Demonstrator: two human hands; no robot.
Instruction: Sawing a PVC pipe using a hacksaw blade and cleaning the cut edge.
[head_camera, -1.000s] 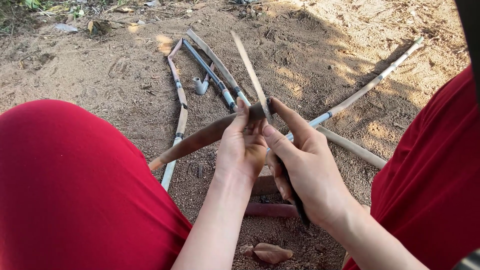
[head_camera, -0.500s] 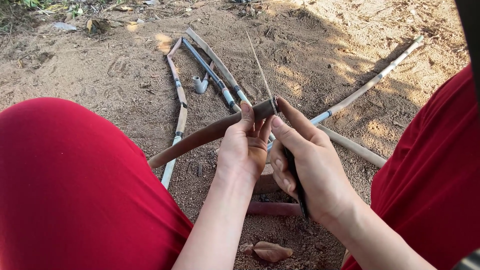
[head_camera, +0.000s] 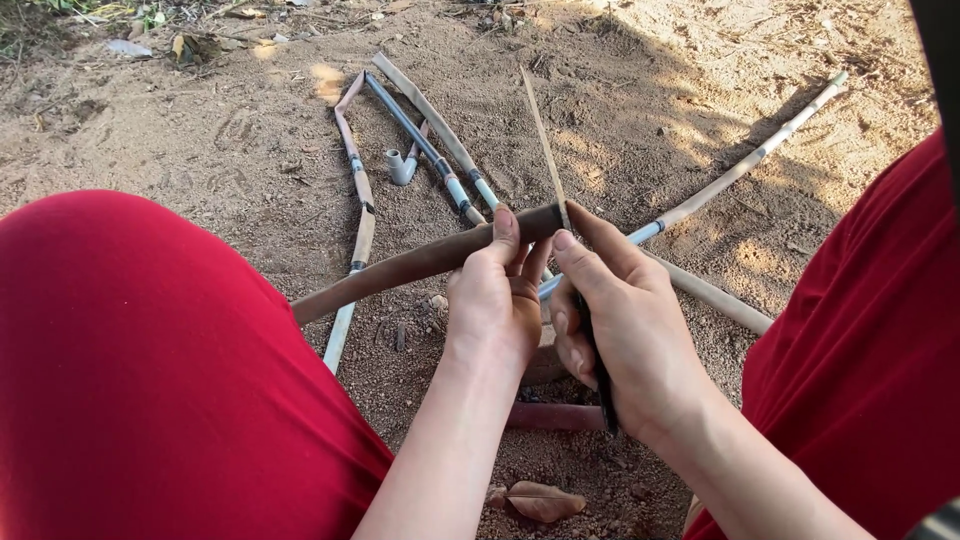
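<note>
Fingers (head_camera: 505, 235) now higher on stick (head_camera: 420, 262)

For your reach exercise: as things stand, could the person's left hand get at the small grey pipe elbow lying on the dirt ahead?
Probably not at once: the left hand is gripping the brown handle. The pipe elbow lies uncovered beyond it, so the path looks free once that grip is released.

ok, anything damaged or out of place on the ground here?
One oddity: a small grey pipe elbow lies loose in the dirt beside the long poles, joined to nothing. The poles are scattered crosswise, not stacked. Otherwise the left hand holds a brown curved stick, the right hand a dark blade and a thin sliver.
</note>
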